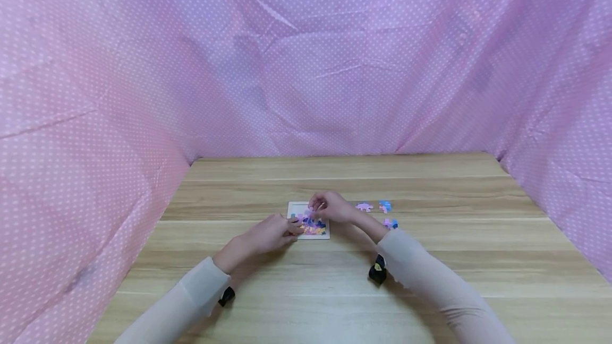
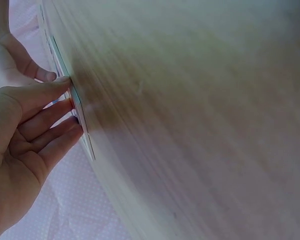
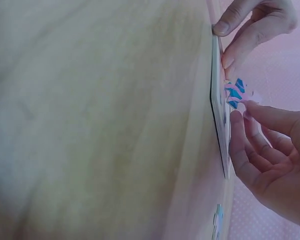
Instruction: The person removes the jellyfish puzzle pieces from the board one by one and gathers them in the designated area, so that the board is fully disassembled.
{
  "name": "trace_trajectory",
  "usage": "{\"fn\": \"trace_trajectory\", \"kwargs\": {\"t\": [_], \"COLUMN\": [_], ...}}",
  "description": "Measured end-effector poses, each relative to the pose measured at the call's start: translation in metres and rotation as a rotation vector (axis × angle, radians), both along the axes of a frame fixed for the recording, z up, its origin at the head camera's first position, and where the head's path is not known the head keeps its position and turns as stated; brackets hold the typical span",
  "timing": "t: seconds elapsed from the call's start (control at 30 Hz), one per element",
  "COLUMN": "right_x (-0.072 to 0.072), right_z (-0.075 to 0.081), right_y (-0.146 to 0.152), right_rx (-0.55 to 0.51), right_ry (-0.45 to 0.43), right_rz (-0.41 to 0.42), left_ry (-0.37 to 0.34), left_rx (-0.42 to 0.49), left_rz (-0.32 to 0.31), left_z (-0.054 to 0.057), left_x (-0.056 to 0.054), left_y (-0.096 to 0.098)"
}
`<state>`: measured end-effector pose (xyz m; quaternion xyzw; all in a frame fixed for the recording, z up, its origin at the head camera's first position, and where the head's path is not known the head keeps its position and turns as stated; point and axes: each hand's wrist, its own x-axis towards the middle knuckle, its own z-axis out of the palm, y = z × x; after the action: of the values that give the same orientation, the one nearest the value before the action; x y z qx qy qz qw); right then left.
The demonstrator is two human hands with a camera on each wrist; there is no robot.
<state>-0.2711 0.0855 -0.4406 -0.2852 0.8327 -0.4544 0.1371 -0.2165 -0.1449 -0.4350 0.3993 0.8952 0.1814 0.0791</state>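
A white puzzle tray (image 1: 295,208) lies on the table, its lower part filled with colourful jigsaw pieces (image 1: 314,227). My left hand (image 1: 278,231) rests on the tray's left side, fingertips on the pieces and thumb (image 3: 221,28) at its edge. In the left wrist view these fingers (image 2: 47,120) are extended against the tray. Over the upper part of the tray, my right hand (image 1: 331,207) pinches a pink and blue jigsaw piece (image 3: 235,92) between thumb and forefinger. The right wrist view shows this piece tilted up, close over the tray (image 3: 218,115).
To the right of the tray lie loose jigsaw pieces: a pink one (image 1: 364,206), a blue and pink one (image 1: 384,206) and another (image 1: 390,224) nearer me. A pink dotted cloth (image 1: 306,68) hangs around the wooden table (image 1: 430,185).
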Motion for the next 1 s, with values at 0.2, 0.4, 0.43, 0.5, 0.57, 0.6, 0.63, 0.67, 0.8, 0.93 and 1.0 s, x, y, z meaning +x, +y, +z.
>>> {"fn": "trace_trajectory", "kwargs": {"t": [0.2,0.4,0.43,0.5,0.57,0.6,0.63,0.67,0.8,0.93,1.0], "right_x": [0.002,-0.001,-0.001,-0.002,-0.001,-0.001,0.0,0.001,0.003,0.004,0.004], "right_z": [0.009,0.011,0.011,0.011,0.012,0.013,0.013,0.014,0.013,0.01,0.009], "right_y": [0.007,0.018,0.02,0.025,0.03,0.033,0.036,0.038,0.048,0.058,0.064], "right_rx": [-0.028,-0.019,-0.016,-0.014,-0.015,-0.012,-0.011,-0.012,-0.021,-0.035,-0.046], "right_ry": [-0.024,0.016,0.017,0.015,0.01,0.007,0.008,0.006,-0.007,-0.017,-0.037], "right_rz": [-0.024,0.016,0.02,0.027,0.026,0.023,0.021,0.018,-0.002,-0.023,-0.034], "left_ry": [-0.029,-0.021,-0.013,0.002,0.011,0.013,0.017,0.014,0.006,-0.001,0.002], "left_rx": [-0.006,-0.009,-0.008,-0.009,-0.009,-0.007,-0.007,-0.009,-0.009,-0.015,-0.011], "left_rz": [0.027,0.027,0.02,0.01,0.001,-0.003,-0.005,-0.003,0.005,0.015,0.012], "left_z": [0.0,0.0,0.0,0.0,0.0,0.001,0.001,0.001,0.0,-0.001,0.0], "left_x": [0.001,0.001,0.001,0.001,0.002,0.002,0.002,0.002,0.003,0.003,0.004], "left_y": [0.001,0.001,0.002,0.002,0.002,0.002,0.002,0.002,0.001,0.001,0.002]}}
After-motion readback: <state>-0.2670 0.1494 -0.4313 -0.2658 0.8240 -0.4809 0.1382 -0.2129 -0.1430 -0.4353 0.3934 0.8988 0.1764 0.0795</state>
